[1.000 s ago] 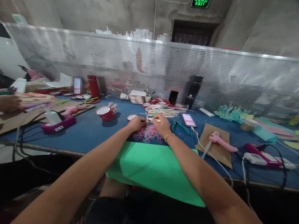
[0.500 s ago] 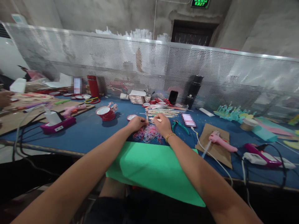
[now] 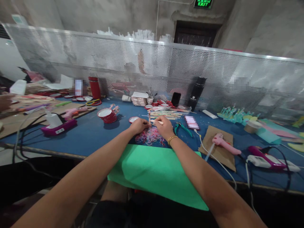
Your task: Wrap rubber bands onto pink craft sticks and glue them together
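Note:
My left hand (image 3: 140,126) is closed in a pinch at the foot of a small upright pinkish stick-like piece (image 3: 149,115). Between the fingers of my right hand (image 3: 165,126) is a slim pale tool (image 3: 158,122), its tip pointing left toward that piece; its exact kind is too small to make out. Both hands hover close together over a heap of multicoloured thread scraps (image 3: 151,136). A green sheet (image 3: 156,172) hangs over the table's near edge and my lap. Right beside my right hand lie teal-handled pliers (image 3: 183,129).
A red-and-white tin (image 3: 107,116) stands to the left. Pale wooden sticks (image 3: 166,114) lie behind my hands. To the right, a pink glue gun (image 3: 225,144) rests on cardboard (image 3: 211,134). A black flask (image 3: 197,93) leans near the perforated screen (image 3: 114,60). Cables cross both sides.
My hands stay in almost the same place. The pale tool in my right hand has shifted very slightly; at the far left, another person's hand has moved a little.

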Available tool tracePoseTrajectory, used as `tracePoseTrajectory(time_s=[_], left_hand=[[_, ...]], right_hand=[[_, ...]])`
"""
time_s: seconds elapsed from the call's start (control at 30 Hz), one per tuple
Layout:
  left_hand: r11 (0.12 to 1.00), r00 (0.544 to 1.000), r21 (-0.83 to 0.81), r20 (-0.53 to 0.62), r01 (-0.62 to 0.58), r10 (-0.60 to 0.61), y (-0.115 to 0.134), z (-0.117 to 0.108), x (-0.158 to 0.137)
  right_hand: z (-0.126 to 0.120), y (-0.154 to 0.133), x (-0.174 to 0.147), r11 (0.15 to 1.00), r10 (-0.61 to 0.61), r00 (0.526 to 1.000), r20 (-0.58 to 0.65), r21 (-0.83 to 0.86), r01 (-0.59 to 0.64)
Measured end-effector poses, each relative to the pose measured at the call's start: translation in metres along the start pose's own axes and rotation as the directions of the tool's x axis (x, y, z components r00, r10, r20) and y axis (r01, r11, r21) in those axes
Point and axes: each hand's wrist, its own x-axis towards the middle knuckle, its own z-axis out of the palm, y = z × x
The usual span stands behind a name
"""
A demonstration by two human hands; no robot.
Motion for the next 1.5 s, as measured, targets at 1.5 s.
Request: tracePoseTrajectory(time_s=[1.5], left_hand=[[0.999,0.999,0.036,-0.032,0.025,-0.024,0.0008,0.0025,-0.0019]], right_hand=[[-0.0034,0.0021,-0.0010,0.998,0.028,1.000,0.012,0.060,-0.029]])
